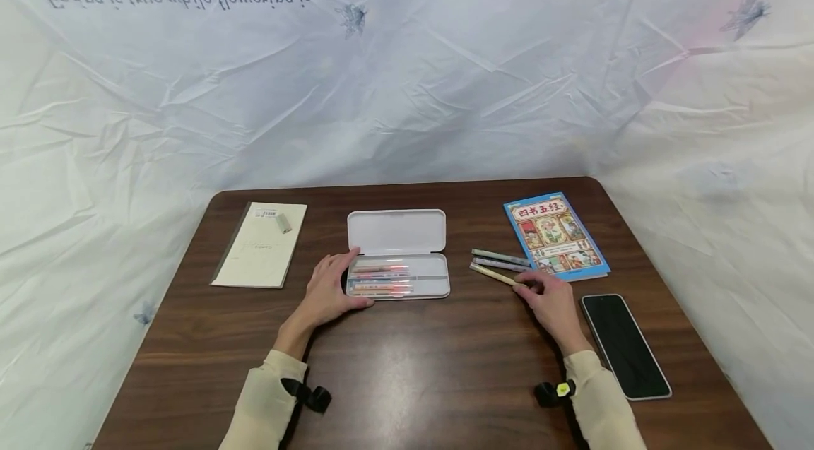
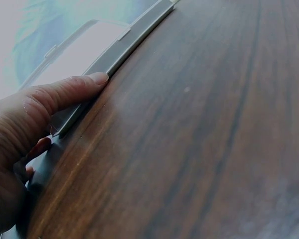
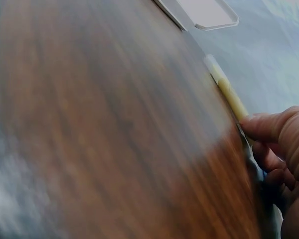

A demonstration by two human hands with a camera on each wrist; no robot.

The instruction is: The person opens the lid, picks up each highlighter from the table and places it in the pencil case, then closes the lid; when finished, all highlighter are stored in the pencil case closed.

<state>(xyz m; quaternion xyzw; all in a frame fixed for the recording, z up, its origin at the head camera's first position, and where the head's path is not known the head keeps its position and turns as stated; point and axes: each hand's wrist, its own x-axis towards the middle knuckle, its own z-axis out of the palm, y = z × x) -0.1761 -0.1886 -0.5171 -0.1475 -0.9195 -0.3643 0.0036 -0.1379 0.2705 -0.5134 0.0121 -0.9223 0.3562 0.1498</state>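
An open white pencil case [image 1: 434, 287] lies in the middle of the table, its lid [image 1: 397, 232] tipped back. Several pens [image 1: 381, 279] with pinkish and bluish parts lie in its left part. My left hand [image 1: 327, 289] holds the case's left end, thumb along the front edge and forefinger near the hinge corner; in the left wrist view the thumb [image 2: 72, 92] touches the rim. On the right, my right hand [image 1: 548, 300] pinches the near end of a yellow pen [image 1: 492, 273], also seen in the right wrist view [image 3: 229, 94]. Two greyish pens [image 1: 499, 256] lie just behind it.
A blue picture-covered book [image 1: 556, 237] lies behind my right hand, and a dark-screened phone [image 1: 625, 345] to its right. At the left is a cream notebook [image 1: 259, 252] with a small whitish eraser-like block [image 1: 283, 223] on it. A pale sheet [image 1: 407, 97] hangs behind the table.
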